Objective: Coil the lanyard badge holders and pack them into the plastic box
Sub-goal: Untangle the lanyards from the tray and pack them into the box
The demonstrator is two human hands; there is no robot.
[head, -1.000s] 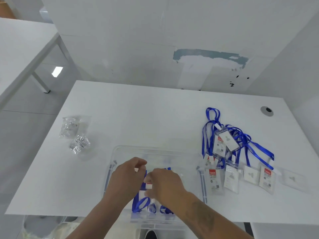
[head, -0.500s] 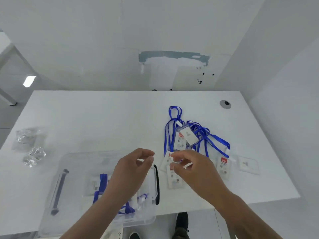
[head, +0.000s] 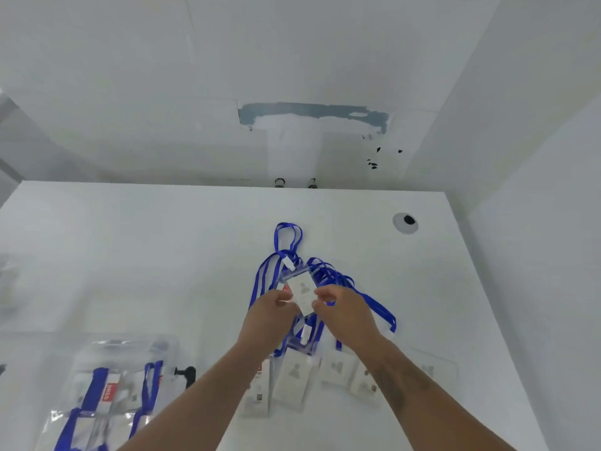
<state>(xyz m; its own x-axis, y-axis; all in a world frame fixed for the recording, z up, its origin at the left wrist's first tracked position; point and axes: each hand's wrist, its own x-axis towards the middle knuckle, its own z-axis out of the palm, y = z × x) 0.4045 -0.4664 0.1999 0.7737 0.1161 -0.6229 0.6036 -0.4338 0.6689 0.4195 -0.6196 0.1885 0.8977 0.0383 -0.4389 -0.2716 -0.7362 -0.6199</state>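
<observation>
While both hands reach over the smooth white bench (head: pixel 162 255), the left hand (head: pixel 271 312) and right hand (head: pixel 344 312) pinch opposite long edges of a clear, flat rectangular badge holder (head: pixel 302 292). Its long axis tilts toward the far edge, over tangled blue ribbon lanyards (head: pixel 328 275). Near the front-left edge, the transparent plastic box (head: pixel 97 349) holds coiled ones.

We are looking at a bare office or workroom: a white desk (head: pixel 162 255) with a cable grommet (head: pixel 405 222), standing against patched white walls (head: pixel 312 115).
</observation>
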